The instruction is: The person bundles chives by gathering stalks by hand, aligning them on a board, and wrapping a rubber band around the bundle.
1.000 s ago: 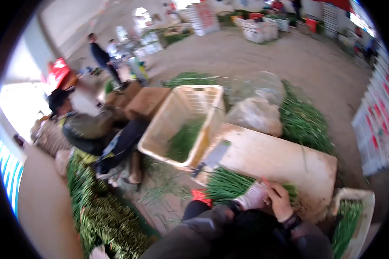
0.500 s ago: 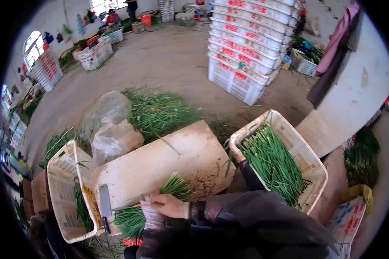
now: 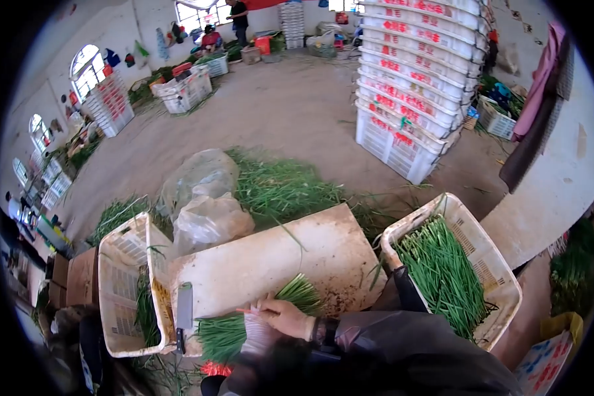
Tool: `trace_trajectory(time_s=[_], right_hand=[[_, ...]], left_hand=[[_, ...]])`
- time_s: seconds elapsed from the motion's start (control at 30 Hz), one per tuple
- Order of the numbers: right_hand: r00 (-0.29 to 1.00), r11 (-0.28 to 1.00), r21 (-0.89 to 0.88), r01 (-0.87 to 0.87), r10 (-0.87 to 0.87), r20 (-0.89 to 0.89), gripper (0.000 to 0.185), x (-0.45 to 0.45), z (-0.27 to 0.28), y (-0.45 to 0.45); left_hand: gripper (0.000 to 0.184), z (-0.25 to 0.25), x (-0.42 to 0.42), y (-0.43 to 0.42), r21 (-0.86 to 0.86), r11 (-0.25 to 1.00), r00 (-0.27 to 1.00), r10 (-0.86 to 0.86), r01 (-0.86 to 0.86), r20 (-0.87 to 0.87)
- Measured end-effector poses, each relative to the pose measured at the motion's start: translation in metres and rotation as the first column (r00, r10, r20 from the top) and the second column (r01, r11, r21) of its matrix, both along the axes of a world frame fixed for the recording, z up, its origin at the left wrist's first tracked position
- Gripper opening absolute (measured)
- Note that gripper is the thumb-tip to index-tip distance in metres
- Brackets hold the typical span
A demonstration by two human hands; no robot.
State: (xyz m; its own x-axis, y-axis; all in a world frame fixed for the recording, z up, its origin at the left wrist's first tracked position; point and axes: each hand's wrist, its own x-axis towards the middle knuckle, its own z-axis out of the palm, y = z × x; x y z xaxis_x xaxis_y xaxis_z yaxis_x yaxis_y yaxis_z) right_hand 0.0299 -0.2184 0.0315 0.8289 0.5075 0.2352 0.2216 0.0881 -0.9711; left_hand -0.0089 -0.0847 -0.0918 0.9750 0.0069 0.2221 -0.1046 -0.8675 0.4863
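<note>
A bunch of green chives (image 3: 221,338) lies across the near edge of a pale board (image 3: 257,254), its cut pale ends pointing up and right. My left hand (image 3: 257,332), in a whitish covering, is closed around the middle of the bunch, its fingers partly hidden. My right hand (image 3: 285,318) is closed over it, fingers pinched by a thin orange tie (image 3: 244,311) that crosses the bunch. A cleaver (image 3: 185,307) with a dark handle lies on the board's left end, left of the chives.
A crate (image 3: 511,290) of chives stands at right, another crate (image 3: 105,290) at left. Beyond the board are a clear plastic bag (image 3: 211,221) and a heap of loose chives (image 3: 277,185). Tall stacked crates (image 3: 402,148) rise behind. Distant people (image 3: 238,20) are at the back.
The camera view has swung, so the whole scene sits farther right and mostly lower. Both hands stay closed at the bunch, and the orange tie now shows to the left of the right fingers.
</note>
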Motion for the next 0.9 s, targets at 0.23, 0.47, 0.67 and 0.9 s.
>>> trace_trajectory(time_s=[0.23, 0.47, 0.67, 0.9], right_hand=[[0.977, 0.999, -0.026, -0.039, 0.033, -0.212, 0.014, -0.007, 0.046, -0.011], [0.984, 0.987, -0.153, -0.038, 0.010, -0.180, 0.010, -0.021, 0.025, -0.004], [0.989, 0.986, -0.166, -0.024, -0.001, -0.148, 0.013, -0.025, 0.037, -0.005], [0.986, 0.935, -0.316, -0.160, 0.169, -0.001, 0.008, -0.024, 0.045, -0.015]], left_hand=[[0.044, 0.094, -0.010, 0.001, -0.011, 0.998, 0.985, -0.060, 0.062, 0.163], [0.047, 0.082, -0.010, -0.003, 0.196, 0.980, 0.986, -0.053, 0.021, 0.158], [0.047, 0.085, -0.006, -0.007, 0.097, 0.993, 0.994, -0.070, 0.062, 0.087], [0.054, 0.082, -0.005, -0.007, -0.174, 0.972, 0.983, -0.137, 0.157, 0.120]])
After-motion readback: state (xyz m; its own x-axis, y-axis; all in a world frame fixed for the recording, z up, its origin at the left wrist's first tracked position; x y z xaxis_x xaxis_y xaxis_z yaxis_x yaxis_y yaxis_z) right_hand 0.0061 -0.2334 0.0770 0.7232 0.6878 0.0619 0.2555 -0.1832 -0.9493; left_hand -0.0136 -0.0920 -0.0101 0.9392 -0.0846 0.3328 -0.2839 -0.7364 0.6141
